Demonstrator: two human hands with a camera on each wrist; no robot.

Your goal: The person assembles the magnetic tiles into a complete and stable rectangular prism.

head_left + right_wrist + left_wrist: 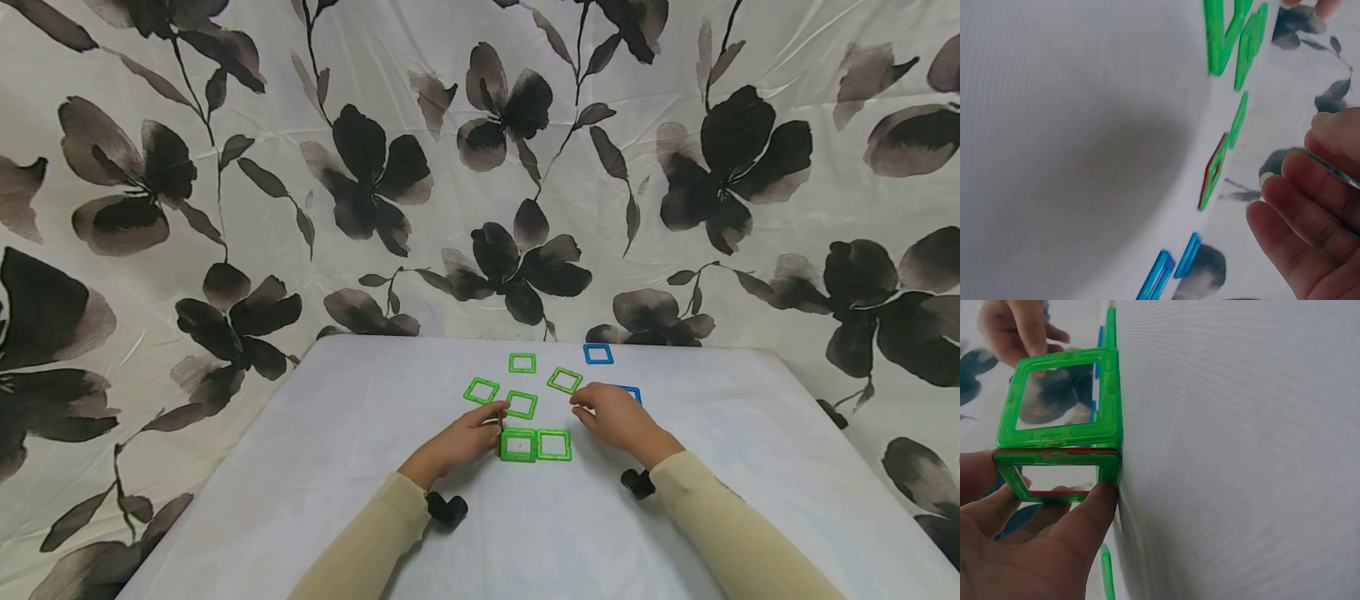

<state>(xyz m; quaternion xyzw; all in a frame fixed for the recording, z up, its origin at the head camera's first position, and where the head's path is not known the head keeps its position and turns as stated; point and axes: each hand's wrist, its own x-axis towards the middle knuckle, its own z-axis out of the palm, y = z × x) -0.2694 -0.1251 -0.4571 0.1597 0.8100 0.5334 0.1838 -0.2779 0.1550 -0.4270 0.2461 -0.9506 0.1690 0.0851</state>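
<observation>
My left hand [459, 437] grips a square magnetic tile with green and red edges [1054, 450] between thumb and fingers. That tile stands on edge against the left side of a small green tile structure [518, 456]. In the left wrist view, another green square frame [1113, 394] of the structure faces the camera, right beside the held one. A flat green tile [553, 457] adjoins the structure on its right. My right hand [618, 421] hovers with loosely bent fingers [1297, 225] near a tilted green tile [565, 387], nothing visibly held.
Further green square tiles lie behind the structure, one [522, 416] close by, one [482, 400] to the left and one [522, 371] farther back. A blue tile [598, 362] lies at the back right; another blue tile [634, 390] is partly behind my right hand. A flowered cloth [450, 192] hangs beyond the white table [315, 467].
</observation>
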